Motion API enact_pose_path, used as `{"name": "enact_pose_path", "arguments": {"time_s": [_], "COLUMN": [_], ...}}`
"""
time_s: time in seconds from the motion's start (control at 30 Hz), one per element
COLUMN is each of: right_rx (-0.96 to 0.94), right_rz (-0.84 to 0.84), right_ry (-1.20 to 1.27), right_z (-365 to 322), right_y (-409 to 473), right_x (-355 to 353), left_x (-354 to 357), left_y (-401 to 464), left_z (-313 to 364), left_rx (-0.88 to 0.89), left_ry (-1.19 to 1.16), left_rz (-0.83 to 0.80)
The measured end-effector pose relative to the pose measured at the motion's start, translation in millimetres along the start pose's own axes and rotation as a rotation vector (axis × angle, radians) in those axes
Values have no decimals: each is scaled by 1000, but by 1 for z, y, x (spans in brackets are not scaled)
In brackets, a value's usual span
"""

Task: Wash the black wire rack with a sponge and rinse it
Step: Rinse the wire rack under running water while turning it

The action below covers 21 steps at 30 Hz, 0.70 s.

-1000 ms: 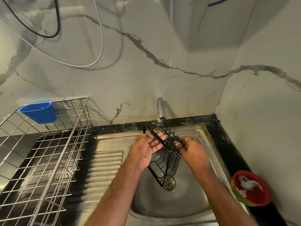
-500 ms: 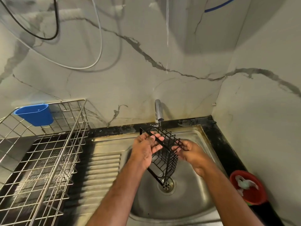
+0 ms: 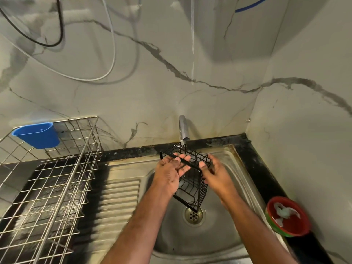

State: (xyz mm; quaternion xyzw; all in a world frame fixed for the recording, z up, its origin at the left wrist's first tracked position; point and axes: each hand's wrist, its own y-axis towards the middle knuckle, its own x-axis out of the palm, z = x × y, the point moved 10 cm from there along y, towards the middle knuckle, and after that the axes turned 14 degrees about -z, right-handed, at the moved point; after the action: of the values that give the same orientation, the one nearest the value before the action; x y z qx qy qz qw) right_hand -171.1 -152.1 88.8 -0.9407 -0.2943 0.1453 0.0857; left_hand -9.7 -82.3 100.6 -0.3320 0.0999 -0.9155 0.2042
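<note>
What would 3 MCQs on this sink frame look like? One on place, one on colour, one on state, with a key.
1. Where is the black wire rack?
A. Held over the sink basin, under the tap
B. Inside the steel dish drainer
C. On the counter by the red bowl

2. What colour is the cup hung on the steel dish drainer?
A. Red
B. Blue
C. White

3. How is the rack held?
A. Left hand only
B. It lies loose in the basin
C. Both hands grip it

Key: 1 A, the rack hangs above the drain just below the tap. 2 B, the cup on the drainer's back rim is blue. 3 C, the left hand holds the top bar and the right hand pinches the rack's corner.
</note>
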Motion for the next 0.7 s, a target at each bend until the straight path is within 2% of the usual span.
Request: {"name": "enact_pose_path", "arguments": {"time_s": [0.13,0.33,0.53,0.7], "right_rx": [-50,-132,-166,-144], "right_rz": [-25,-155,-122,-84], "right_ry": [-27,-122,-99,-104], "right_z": [-10,-22,-25,-22], "right_y": [-6,-5,0,4], "right_x": [5,23,23,17], "left_x": [-3,-12,-20,-17], "left_y": [0,-1,-4,-4], "left_z": [2,8,18,16], "left_rx": [6,8,7,-49], "left_ry": [-22,9,176,240], "left_rz": [3,29,59,-6]}}
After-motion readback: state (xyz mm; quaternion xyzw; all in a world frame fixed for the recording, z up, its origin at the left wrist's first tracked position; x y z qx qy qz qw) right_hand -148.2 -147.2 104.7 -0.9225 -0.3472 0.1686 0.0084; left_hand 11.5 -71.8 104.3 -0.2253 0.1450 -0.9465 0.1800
